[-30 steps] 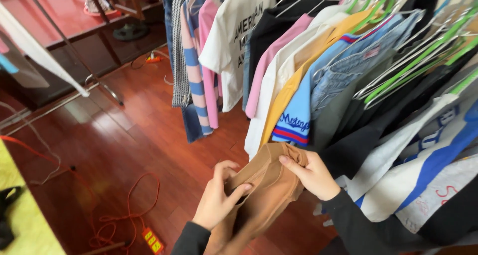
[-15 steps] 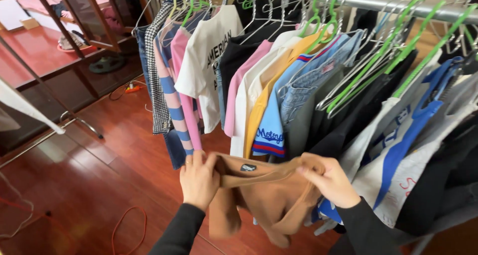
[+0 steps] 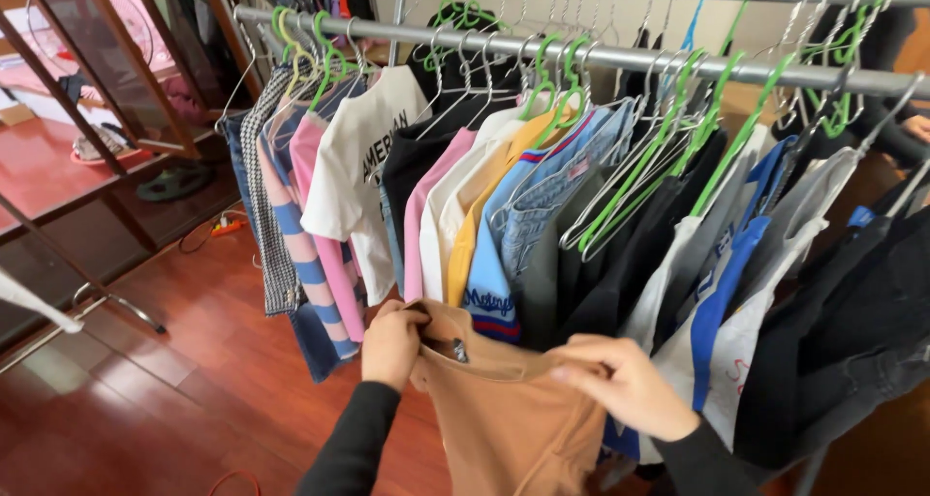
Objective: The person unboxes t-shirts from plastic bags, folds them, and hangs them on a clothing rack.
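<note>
Both hands are gripping a tan garment (image 3: pixel 504 409) by its top edge in front of a clothes rail (image 3: pixel 620 58), low in the frame. The left hand (image 3: pixel 392 343) is pinching one end of that edge, fingers closed on the fabric; the right hand (image 3: pixel 625 385) is clamped on the other end, thumb on top. The hands are holding the edge stretched between them, apart. A small dark label (image 3: pixel 459 351) is showing near the left hand, too small to make out. The garment's lower part is running off the bottom edge, so its type is unclear. Behind it, packed shirts are hanging on green hangers (image 3: pixel 668 157), including a white printed tee (image 3: pixel 363 181) and a denim piece (image 3: pixel 542 205), mostly overlapping each other. Dark red wood floor (image 3: pixel 145 399) is lying to the left.
</note>
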